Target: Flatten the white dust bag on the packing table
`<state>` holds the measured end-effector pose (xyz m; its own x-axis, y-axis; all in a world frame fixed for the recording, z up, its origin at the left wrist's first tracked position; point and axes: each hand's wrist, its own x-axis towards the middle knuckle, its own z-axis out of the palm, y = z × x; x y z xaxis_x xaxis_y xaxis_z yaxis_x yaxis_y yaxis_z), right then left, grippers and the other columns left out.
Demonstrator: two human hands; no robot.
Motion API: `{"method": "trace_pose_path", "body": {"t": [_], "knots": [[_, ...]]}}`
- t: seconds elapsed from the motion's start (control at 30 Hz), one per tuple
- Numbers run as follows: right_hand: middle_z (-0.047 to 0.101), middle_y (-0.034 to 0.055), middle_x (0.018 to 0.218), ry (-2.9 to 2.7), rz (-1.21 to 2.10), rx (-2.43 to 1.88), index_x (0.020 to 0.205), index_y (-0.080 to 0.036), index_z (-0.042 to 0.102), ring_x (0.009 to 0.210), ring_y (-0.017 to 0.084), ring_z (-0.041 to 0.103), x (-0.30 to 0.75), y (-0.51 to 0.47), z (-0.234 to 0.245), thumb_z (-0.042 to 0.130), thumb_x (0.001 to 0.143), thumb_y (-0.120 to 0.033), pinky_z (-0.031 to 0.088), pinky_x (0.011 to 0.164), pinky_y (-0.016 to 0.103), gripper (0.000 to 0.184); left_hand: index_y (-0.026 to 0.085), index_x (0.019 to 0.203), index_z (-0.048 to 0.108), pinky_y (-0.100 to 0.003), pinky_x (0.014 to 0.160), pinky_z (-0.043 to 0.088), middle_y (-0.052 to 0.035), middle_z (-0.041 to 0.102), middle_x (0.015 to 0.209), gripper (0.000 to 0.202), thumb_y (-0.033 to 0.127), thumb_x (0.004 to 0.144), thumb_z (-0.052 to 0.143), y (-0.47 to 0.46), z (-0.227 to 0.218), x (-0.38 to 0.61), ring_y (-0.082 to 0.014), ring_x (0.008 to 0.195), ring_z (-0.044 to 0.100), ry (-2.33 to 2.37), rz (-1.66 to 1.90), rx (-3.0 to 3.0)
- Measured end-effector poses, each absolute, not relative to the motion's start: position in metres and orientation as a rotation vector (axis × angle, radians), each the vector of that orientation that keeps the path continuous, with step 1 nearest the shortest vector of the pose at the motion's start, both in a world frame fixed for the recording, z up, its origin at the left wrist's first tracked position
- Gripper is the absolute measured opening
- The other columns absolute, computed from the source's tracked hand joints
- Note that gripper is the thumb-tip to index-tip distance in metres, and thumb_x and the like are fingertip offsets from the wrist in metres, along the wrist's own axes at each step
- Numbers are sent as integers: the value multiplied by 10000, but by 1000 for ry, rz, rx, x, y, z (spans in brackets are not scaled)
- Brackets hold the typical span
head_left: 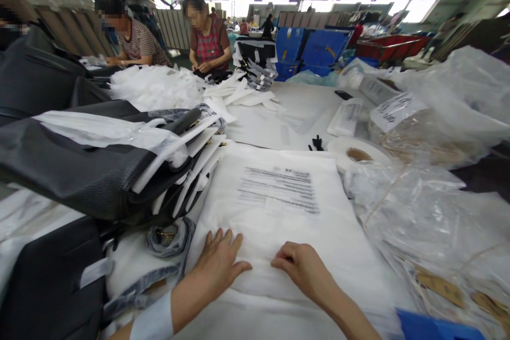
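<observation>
A white, translucent plastic bag (258,228) printed with dark lines of text lies flat in front of me. My left hand (219,263) rests on its near part, fingers spread and thumb out to the right. My right hand (305,268) is curled at the bag's near part, thumb and fingers pinched together at its film. Exactly how much film is between those fingertips is hidden. Left of the bag lie black leather handbags (79,170) in a pile, with white wrapping between them. A strap in clear wrap (171,239) is coiled beside my left hand.
A roll of white material (337,149) stands beyond the bag, near a dark phone (343,95). Crumpled clear plastic (418,207) covers the right side. Across the table, two people (209,45) work near white padding (155,85) and stacked black pieces (255,58).
</observation>
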<state>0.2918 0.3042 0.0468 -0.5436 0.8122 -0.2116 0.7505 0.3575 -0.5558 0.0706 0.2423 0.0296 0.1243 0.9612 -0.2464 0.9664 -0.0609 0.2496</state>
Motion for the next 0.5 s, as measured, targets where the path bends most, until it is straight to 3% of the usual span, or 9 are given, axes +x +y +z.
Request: {"method": "trace_pose_path", "body": {"t": [0.1,0.23,0.3,0.4,0.5], "knots": [[691,19,768,-2504,1084,-1283,724,-202,678,715,156,626,293,309,54,473,903,-238,447,653,255,274,200,1223,572,-531,995,426,-132,636,1180,395,434,938,431,250,36,80,-333,1160,553,1940,-54,2113],[676,25,774,-2464,825,-1310,785,-196,669,709,159,620,295,306,42,497,921,-261,437,655,261,229,187,1137,613,-467,912,493,-96,683,990,304,345,949,434,255,41,82,-282,993,631,1988,-88,2137],[658,24,738,-2455,563,-1247,784,-187,647,680,157,607,295,303,31,497,937,-298,420,637,262,241,190,1196,586,-434,888,515,-103,675,1030,380,422,903,520,254,40,81,-276,970,640,2021,-40,2140],[612,11,656,-2410,229,-1084,729,-184,599,615,137,566,292,297,19,457,967,-343,380,601,255,320,194,1315,506,-428,916,511,-157,610,1211,650,595,808,574,249,36,84,-298,1035,625,2108,62,2171],[569,0,607,-2342,42,-993,691,-186,563,572,122,516,285,294,17,453,973,-339,346,588,255,340,180,1341,484,-449,967,481,-196,558,1289,662,596,830,542,248,32,93,-314,1093,603,2157,91,2234]]}}
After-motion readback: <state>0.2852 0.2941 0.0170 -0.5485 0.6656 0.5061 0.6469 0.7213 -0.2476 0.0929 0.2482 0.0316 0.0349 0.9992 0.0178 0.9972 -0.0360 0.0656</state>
